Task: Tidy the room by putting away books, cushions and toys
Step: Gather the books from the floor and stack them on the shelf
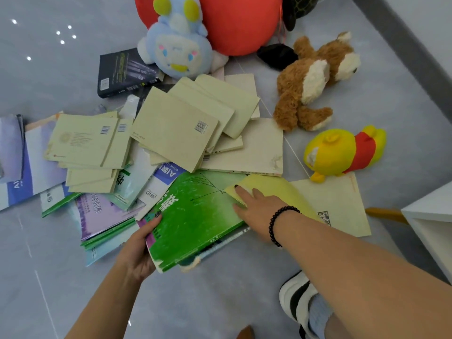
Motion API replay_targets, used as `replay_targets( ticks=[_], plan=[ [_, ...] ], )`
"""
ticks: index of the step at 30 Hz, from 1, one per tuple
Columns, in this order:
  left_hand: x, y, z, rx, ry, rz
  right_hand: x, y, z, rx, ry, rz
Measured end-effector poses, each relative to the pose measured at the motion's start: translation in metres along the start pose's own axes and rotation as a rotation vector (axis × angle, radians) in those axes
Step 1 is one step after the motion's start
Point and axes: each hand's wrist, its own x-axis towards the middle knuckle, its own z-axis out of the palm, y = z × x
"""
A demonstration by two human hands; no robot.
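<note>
Early stage: books and plush toys scattered on floor (220,302). Left hand (137,250) grips green book (195,211); right hand (254,206) flat, fingers straight, on yellow cover (276,189).

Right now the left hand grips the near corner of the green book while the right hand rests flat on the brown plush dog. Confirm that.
Not quite. The left hand does grip the near corner of the green book, but the right hand lies on the yellow sheet at the book's right edge. The brown plush dog lies untouched farther off, as the head view shows.
</note>
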Motion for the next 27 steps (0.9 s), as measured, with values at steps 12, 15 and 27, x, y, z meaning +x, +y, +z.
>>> replay_targets(
  ticks=[12, 15, 27],
  plan=[
    [0.045, 0.024, -0.089, -0.177, 0.683, 0.203, -0.001, -0.016, -0.056, -0.053, -0.034, 0.015],
    [0.046, 0.035, -0.097, -0.319, 0.668, 0.227, -0.006, -0.015, -0.064, -0.058, -0.030, 0.049],
    [0.066, 0.075, -0.090, -0.233, 0.646, 0.269, -0.022, -0.016, -0.080, -0.030, 0.009, 0.089]
  ],
)
